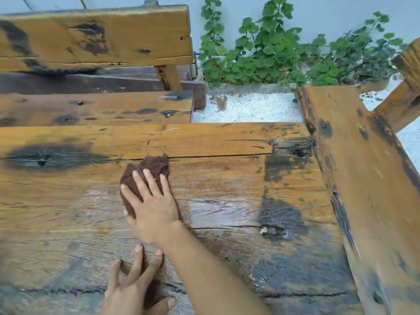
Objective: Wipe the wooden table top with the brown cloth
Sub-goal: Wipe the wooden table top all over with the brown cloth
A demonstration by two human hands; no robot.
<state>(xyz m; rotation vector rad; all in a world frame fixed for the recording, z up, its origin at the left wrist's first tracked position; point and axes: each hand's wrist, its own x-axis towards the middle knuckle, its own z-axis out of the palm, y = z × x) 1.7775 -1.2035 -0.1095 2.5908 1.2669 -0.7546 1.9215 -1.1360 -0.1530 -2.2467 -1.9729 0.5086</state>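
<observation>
The brown cloth [155,164] lies bunched on the wooden table top [227,178], a little left of the middle, just below the long crack between two planks. In the head view, the only one, the right hand [154,208] lies flat on the near part of the cloth, with its fingers [148,178] straight and spread wide, not closed round it. I judge this is so that the palm pushes the cloth down and slides it over the wood. The forearm comes in from the lower right, stretched out low over the table. To the right of the hand the wood shines in a wet patch [227,208], so that part seems already wiped, while the left part looks dry. The left hand [131,289] is at the near edge with fingers apart and the tips touching the wood, holding nothing; probably it supports the body during the reach. Wooden benches [91,110] stand beside the table.
</observation>
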